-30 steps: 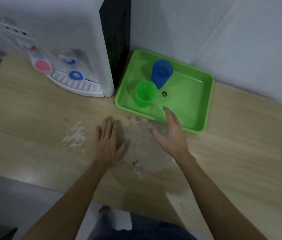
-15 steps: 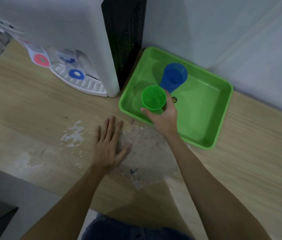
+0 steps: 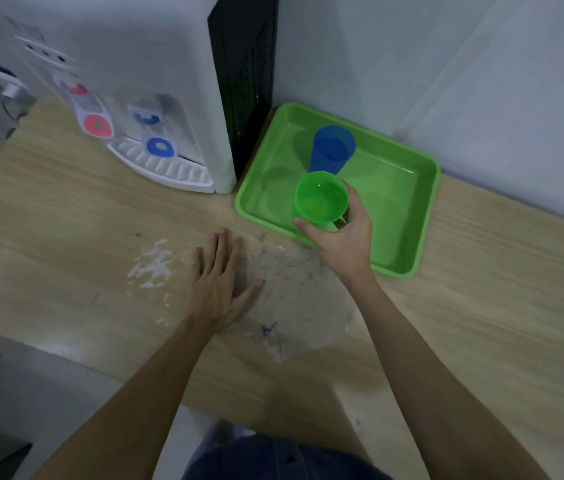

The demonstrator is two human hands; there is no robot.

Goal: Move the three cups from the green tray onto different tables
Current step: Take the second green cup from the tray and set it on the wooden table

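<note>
A green tray (image 3: 412, 209) lies on the wooden table (image 3: 66, 230) beside a water dispenser. A blue cup (image 3: 332, 148) stands upright in the tray's far part. In front of it, over the tray's near left part, is a green cup (image 3: 320, 199), and my right hand (image 3: 344, 237) is wrapped around its side, thumb at the near wall, fingers on the right. I cannot tell whether the cup touches the tray floor. My left hand (image 3: 220, 282) rests flat on the table, fingers spread, left of the tray's near corner. Only two cups are in view.
A white water dispenser (image 3: 128, 91) with red and blue taps and a drip tray stands at the back left, its black side against the tray. Grey walls close the back and right. A worn, rough patch (image 3: 294, 299) marks the tabletop near my hands.
My right hand went from the table edge into the tray and closed around the green cup. The left hand stayed flat on the table. The view shifted slightly.
</note>
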